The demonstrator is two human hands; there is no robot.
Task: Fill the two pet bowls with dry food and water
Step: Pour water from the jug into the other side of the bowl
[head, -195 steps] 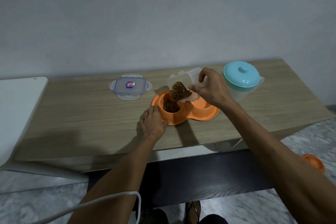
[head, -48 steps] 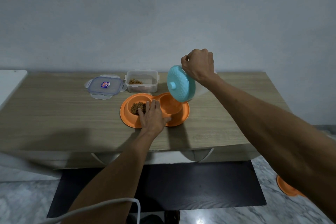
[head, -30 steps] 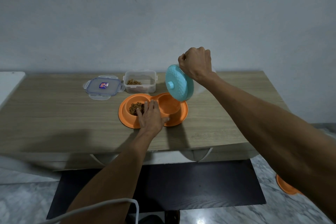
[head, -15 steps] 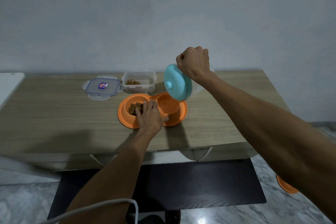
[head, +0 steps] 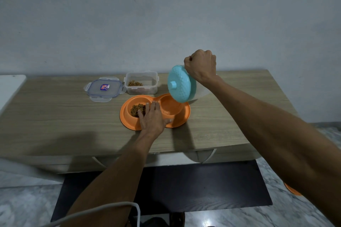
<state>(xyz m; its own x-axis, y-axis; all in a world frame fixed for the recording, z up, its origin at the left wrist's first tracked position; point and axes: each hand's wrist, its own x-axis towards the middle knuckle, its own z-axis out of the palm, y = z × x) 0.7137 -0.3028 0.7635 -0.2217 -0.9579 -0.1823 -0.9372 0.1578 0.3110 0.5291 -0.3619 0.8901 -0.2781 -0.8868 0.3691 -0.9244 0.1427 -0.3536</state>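
An orange double pet bowl [head: 127, 116] lies mid-table. Its left well holds brown dry food [head: 137, 109]; the right well [head: 168, 106] looks orange inside, and I cannot tell whether it holds water. My left hand [head: 152, 118] rests flat on the bowl's front rim between the wells, fingers apart. My right hand [head: 201, 66] is closed around the handle of a clear water jug with a turquoise lid [head: 180, 84]. The jug is tipped steeply to the left above the right well, its lid facing me.
Behind the bowl stands an open clear food container [head: 141, 83] with a little kibble in it; its clip-on lid [head: 104, 88] lies to the left. The wooden table [head: 55, 116] backs onto a grey wall. A white surface [head: 9, 86] adjoins at left.
Since 6.5 s ago the food container was put down and the jug taken up. Over the last second the jug has tipped a little further; my left hand has stayed on the bowl.
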